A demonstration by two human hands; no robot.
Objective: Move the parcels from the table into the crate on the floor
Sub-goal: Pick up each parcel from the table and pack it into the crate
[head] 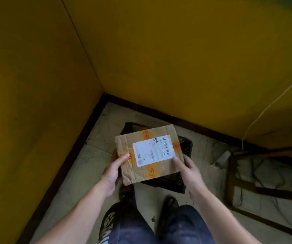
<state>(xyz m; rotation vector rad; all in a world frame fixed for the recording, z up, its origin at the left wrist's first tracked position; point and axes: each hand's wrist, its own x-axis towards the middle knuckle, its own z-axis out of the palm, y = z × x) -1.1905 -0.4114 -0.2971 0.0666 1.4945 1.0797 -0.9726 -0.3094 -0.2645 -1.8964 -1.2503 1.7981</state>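
A flat brown cardboard parcel [142, 171] with a white shipping label and orange tape is held level in the air in the head view. My left hand [114, 170] grips its near left edge, thumb on top. My right hand [188, 170] grips its near right corner. Directly below the parcel stands a black slotted plastic crate [185, 147] on the floor, in the corner of the room. The parcel hides most of the crate, so its inside cannot be seen.
Yellow walls [177, 50] meet in a corner just behind the crate, with a dark skirting board. A brown table leg frame [233, 173] and loose cables lie on the floor at the right. My feet stand just before the crate.
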